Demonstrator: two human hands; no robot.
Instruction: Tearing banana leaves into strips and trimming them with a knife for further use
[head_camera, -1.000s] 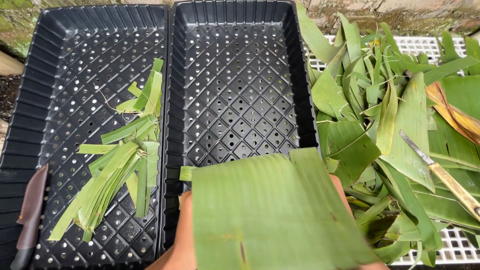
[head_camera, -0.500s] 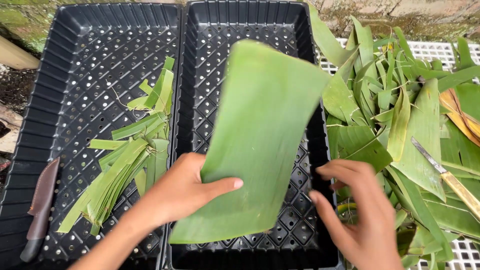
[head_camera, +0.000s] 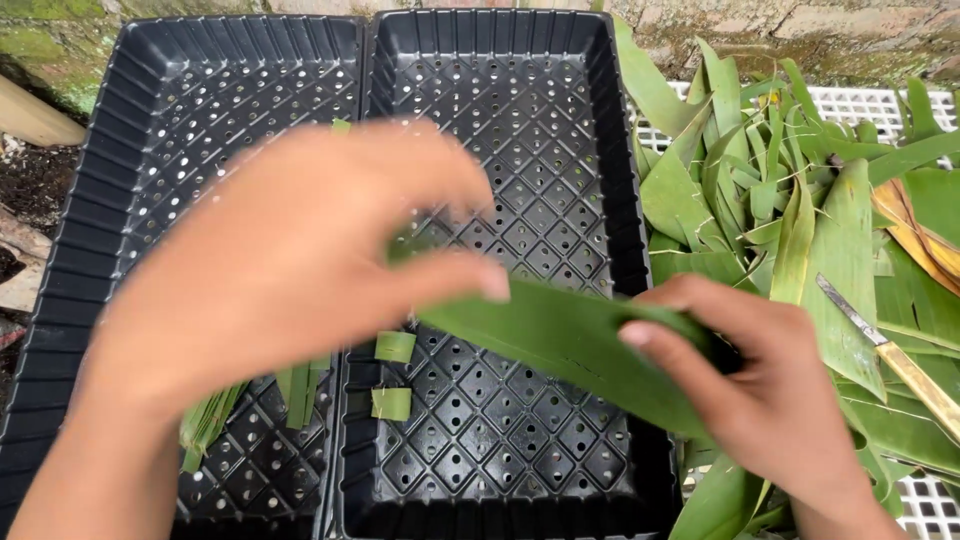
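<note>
Fingers of both hands are holding one long green leaf piece (head_camera: 570, 345). The left hand (head_camera: 290, 260) is blurry and is pinching the leaf's near end between thumb and fingers. The right hand (head_camera: 760, 385) is gripping the other end, with its fingers curled over the leaf's edge.

Half a second ago the leaf was standing up tall over the tray, held mostly by the left hand, and the right hand was only reaching toward it. Now the leaf is lying flat and sideways, stretched between both hands. So I think the work on this leaf is moving along, with both hands now controlling it.

The leaf is hanging just above the right black tray (head_camera: 620, 160), low and close to its floor. Two small green bits (head_camera: 392, 375) are lying in that tray, just under the left hand. Thin leaf strips (head_camera: 215, 420) are lying in the left black tray (head_camera: 150, 120). A big pile of leaves (head_camera: 790, 210) is lying to the right, with a knife (head_camera: 890, 355) resting on it.
</note>
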